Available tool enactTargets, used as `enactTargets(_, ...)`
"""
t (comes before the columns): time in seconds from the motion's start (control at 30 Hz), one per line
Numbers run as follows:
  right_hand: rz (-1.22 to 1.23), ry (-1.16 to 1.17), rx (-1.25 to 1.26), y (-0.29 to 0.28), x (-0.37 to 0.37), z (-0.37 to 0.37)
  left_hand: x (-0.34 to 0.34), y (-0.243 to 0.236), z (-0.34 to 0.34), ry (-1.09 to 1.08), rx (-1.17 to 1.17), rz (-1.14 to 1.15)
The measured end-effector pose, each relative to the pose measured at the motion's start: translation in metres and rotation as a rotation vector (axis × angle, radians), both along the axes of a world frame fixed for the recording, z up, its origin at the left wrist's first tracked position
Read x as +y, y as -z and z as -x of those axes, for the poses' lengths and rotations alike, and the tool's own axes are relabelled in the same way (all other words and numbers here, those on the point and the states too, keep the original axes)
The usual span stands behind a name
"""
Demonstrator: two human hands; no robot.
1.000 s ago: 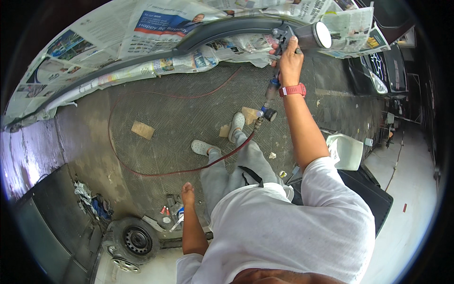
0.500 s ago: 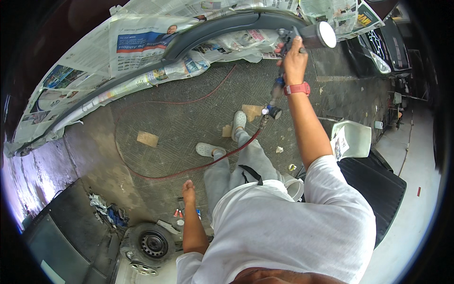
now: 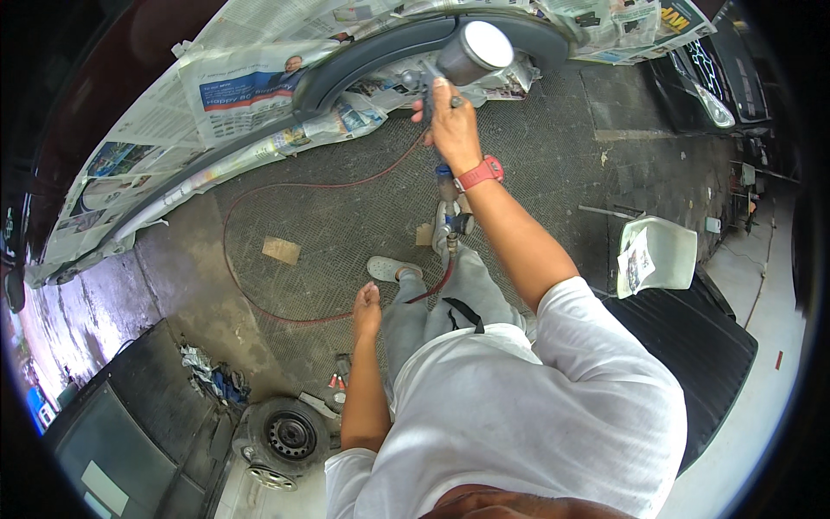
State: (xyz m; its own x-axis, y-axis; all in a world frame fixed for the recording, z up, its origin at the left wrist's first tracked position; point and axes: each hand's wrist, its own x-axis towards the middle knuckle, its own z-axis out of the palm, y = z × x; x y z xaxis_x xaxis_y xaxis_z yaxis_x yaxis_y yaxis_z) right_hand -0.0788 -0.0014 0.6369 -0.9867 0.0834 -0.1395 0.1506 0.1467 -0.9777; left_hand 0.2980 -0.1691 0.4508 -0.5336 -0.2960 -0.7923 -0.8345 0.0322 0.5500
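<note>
A: Where is the spray gun (image 3: 427, 97) to be found?

B: It is gripped in the right hand (image 3: 453, 130), before a dark grey arched trim (image 3: 367, 60) that is bordered by newspaper sheets (image 3: 251, 130).

A: How is it made up?

B: A grey body is topped by a smoky grey cup (image 3: 458, 64), tilted up and to the right, and closed by a round white lid (image 3: 488, 45). Below the hand, a blue-collared fitting (image 3: 444, 186) with a dark round knob or gauge (image 3: 464, 224) is seen, and by it a red hose (image 3: 447, 277) is joined.

A: And the left hand (image 3: 367, 299)?

B: It is held low, well apart from the right, with the fingers loosely curled and free.

A: What is hidden?

B: The handle is mostly covered by the palm and fingers, so whether the trigger is pressed cannot be told. Part of the trim is masked by the cup. The right shoe (image 3: 439, 223) is partly covered by the fitting.

A: What is poorly made out?

B: The nozzle end is blurred, and whether any spray is being given off cannot be told. The newspaper sheets are cut off at the upper edge.
</note>
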Motion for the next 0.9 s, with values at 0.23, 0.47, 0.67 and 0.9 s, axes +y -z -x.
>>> enactTargets(0.23, -0.035, 0.264, 0.181, -0.033, 0.093, 0.010, 0.070, -0.059, 0.076, 0.332, 0.159, -0.089)
enactTargets(0.47, 0.282, 0.153, -0.009, -0.075, 0.142, 0.050, 0.146, -0.027, 0.094, 0.948, 0.227, -0.097)
enactTargets(0.67, 0.180, 0.180, -0.043, -0.067, 0.234, 0.101, 0.125, -0.012, 0.048, 1.011, -0.025, 0.053)
enactTargets(0.9, 0.137, 0.265, -0.066, -0.041, 0.347, 0.138, 0.138, -0.021, 0.024, 0.916, -0.007, 0.331)
